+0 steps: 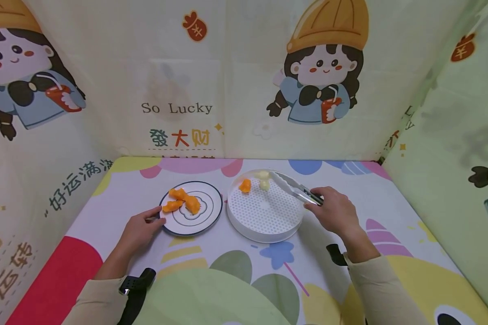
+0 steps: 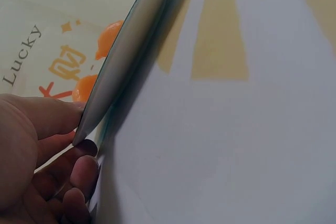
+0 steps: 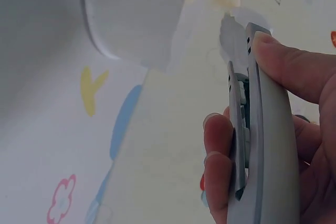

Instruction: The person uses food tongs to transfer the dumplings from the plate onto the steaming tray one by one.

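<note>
My left hand (image 1: 141, 230) pinches the near left rim of a white plate (image 1: 205, 221) with dark blue rings, thumb over the edge and fingers below it in the left wrist view. Three small glossy orange pieces (image 1: 193, 204) lie on the plate's left half. In my right hand (image 1: 336, 211) are metal tongs (image 1: 302, 194) with pale tips, gripped between thumb and fingers. Their tips reach over a round white perforated tray (image 1: 264, 212), right beside two pale yellow-green pieces (image 1: 264, 184) at its far side. Another orange piece (image 1: 245, 185) sits left of those.
Plate and tray stand side by side on a table with a colourful printed cloth (image 1: 236, 298). Behind the table hangs a printed curtain (image 1: 244, 90), with a further side (image 1: 451, 135) at the right. A black strap (image 1: 138, 284) is round the left wrist.
</note>
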{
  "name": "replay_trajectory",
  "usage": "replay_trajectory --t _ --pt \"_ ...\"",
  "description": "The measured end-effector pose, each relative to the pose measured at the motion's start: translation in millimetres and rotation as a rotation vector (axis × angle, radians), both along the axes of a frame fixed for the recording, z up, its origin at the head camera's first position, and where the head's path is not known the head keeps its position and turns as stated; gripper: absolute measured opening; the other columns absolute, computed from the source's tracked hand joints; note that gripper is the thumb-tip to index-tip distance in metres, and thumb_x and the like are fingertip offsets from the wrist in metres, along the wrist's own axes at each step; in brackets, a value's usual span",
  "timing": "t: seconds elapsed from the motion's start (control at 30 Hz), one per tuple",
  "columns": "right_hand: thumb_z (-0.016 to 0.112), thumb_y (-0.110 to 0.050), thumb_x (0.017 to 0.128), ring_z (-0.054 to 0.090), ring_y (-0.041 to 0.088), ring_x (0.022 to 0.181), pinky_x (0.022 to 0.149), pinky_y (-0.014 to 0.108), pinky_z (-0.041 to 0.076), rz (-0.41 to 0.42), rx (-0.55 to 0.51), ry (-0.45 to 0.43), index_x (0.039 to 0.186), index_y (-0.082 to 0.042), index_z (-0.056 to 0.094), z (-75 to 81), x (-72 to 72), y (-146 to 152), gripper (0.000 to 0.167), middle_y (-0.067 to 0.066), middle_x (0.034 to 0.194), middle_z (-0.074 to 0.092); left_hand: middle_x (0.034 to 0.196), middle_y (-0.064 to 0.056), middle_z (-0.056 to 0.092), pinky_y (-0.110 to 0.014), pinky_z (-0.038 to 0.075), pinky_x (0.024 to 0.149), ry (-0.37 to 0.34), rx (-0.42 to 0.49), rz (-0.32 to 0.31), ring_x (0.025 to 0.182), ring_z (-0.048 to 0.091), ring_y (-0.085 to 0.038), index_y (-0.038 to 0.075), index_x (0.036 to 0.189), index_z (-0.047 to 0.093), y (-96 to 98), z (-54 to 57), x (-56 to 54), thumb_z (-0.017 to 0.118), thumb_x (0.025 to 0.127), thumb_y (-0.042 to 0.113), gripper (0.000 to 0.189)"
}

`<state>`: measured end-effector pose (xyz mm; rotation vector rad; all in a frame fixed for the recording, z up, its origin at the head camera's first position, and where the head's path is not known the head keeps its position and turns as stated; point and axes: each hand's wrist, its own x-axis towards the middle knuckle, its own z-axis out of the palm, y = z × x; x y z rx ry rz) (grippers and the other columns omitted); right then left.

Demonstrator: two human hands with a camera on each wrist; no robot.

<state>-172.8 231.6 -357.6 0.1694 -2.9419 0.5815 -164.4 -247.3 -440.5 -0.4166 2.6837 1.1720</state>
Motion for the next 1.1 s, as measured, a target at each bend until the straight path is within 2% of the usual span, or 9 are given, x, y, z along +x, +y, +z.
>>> replay_trajectory --t 0.23,0.47,0.77,1.1 --pt "0.071 -0.030 0.091 0.059 0.035 0.095 0.071 0.049 0.049 -0.058 -0.007 -0.059 0.132 -0.002 0.062 -2.4 -2.4 3 0.050 0.023 0.122 0.062 0.148 -0.030 0.041 -0.055 0.043 0.103 0.011 0.004 0.002 0.127 0.041 -0.045 0.005 0.153 0.039 -0.3 0.1 0.0 0.061 0.100 0.030 0.062" --pt "0.070 -0.031 0.091 0.059 0.038 0.096 0.073 0.050 0.049 -0.087 -0.003 -0.067 0.133 -0.001 0.061 -8.8 -5.6 4 0.052 0.025 0.122 0.061 0.149 -0.030 0.040 -0.055 0.043 0.103 0.016 0.001 0.001 0.127 0.042 -0.045 0.004 0.152 0.039 0.9 1.4 1.0 0.061 0.099 0.028 0.062" --pt "0.070 -0.032 0.092 0.058 0.041 0.098 0.074 0.053 0.048 -0.113 0.010 -0.062 0.132 0.000 0.061 -13.2 -7.2 1 0.053 0.026 0.123 0.060 0.149 -0.029 0.041 -0.055 0.042 0.104 0.013 0.008 0.013 0.126 0.042 -0.044 0.006 0.153 0.039 1.4 0.0 1.1 0.061 0.100 0.029 0.061" --pt "0.067 -0.034 0.092 0.059 0.038 0.102 0.075 0.056 0.050 -0.106 0.009 -0.123 0.135 -0.001 0.059 -16.2 -10.1 -1 0.055 0.025 0.125 0.060 0.150 -0.029 0.039 -0.056 0.041 0.104 0.009 0.001 0.009 0.127 0.041 -0.045 0.006 0.153 0.039 1.0 1.4 1.1 0.060 0.100 0.030 0.062"
